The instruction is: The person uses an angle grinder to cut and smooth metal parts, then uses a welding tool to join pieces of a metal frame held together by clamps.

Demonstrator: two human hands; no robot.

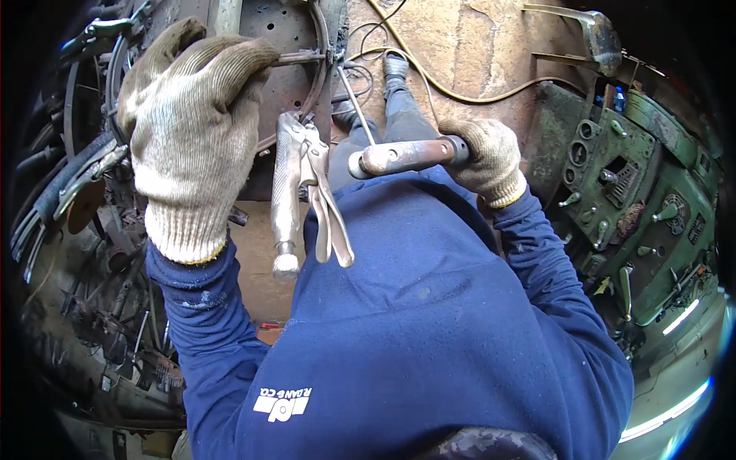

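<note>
My gloved left hand (pixel 195 115) is closed on a thin metal rod (pixel 299 57), which reaches right to a curved metal strip (pixel 316 96) by the edge of a dark plate (pixel 261 27) with holes. Locking pliers (pixel 287 176) are at the lower end of that strip, their handles pointing toward me; their jaws are partly hidden. In my gloved right hand (pixel 487 157) is a welding electrode holder (pixel 414 156), lying sideways across the view. From its head a slim welding electrode (pixel 355 105) slants up and left, its tip beside the strip's edge.
A tan cable (pixel 479 100) loops over the brown floor (pixel 483 46) past my feet. Green machinery (pixel 606 176) with dials and levers stands at the right. Rods, tools and scrap metal (pixel 115 307) crowd the left side. A metal bracket-like piece (pixel 598 42) is at the far right.
</note>
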